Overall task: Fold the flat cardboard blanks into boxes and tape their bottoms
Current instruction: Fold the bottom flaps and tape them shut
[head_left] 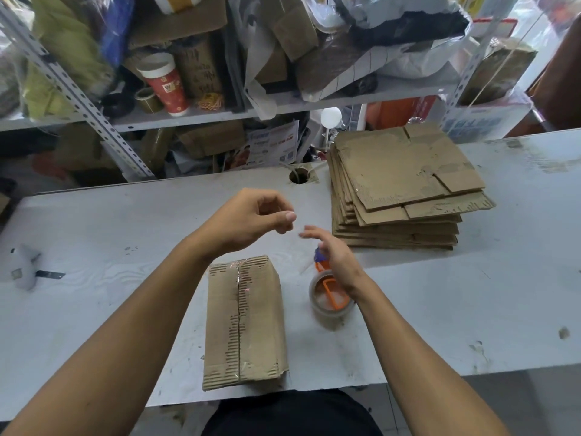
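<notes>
Bare forearms, no sleeves — black garment (292, 413) at the lap

We see a brown box (245, 322) with dark ribbed strips where the paper is torn, clear tape down its seam. The blanks (405, 187) are the same brown. The tape roll (330, 302) sits on an orange holder. The table (471, 294) is pale grey, scuffed. A red cup (165, 84) bears gold marks.

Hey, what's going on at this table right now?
A person is making boxes. One folded box lies in front of them with clear tape along its seam. Both hands hover above the table holding nothing: the left hand loosely curled, the right hand over the tape roll. A stack of flat blanks waits on the right.
</notes>
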